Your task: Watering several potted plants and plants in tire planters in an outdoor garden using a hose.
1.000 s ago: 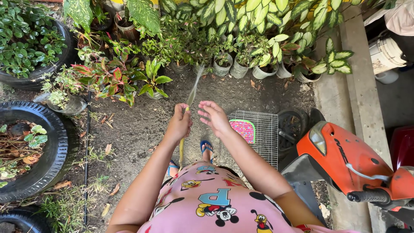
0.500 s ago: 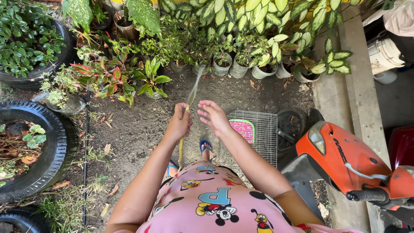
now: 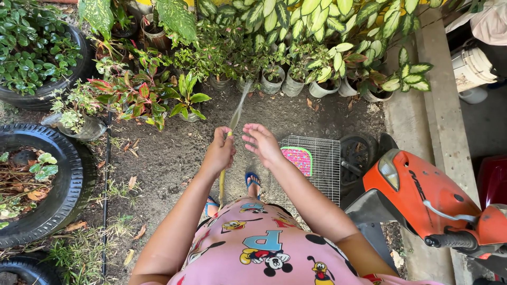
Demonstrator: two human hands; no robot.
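My left hand (image 3: 219, 151) is shut on the end of a yellow-green hose (image 3: 222, 182) that hangs down past my pink shirt. A thin jet of water (image 3: 239, 106) shoots from the hose toward the small potted plants (image 3: 272, 74) at the back. My right hand (image 3: 262, 142) hovers just right of the hose tip, fingers spread and holding nothing. Both hands are over bare dark soil (image 3: 174, 153).
Black tyre planters (image 3: 63, 195) with plants line the left side. A wire cage (image 3: 322, 163) with a pink mat lies on the ground to the right. An orange scooter (image 3: 428, 195) stands at the lower right by a concrete kerb (image 3: 438, 105). A white bucket (image 3: 470, 66) sits beyond.
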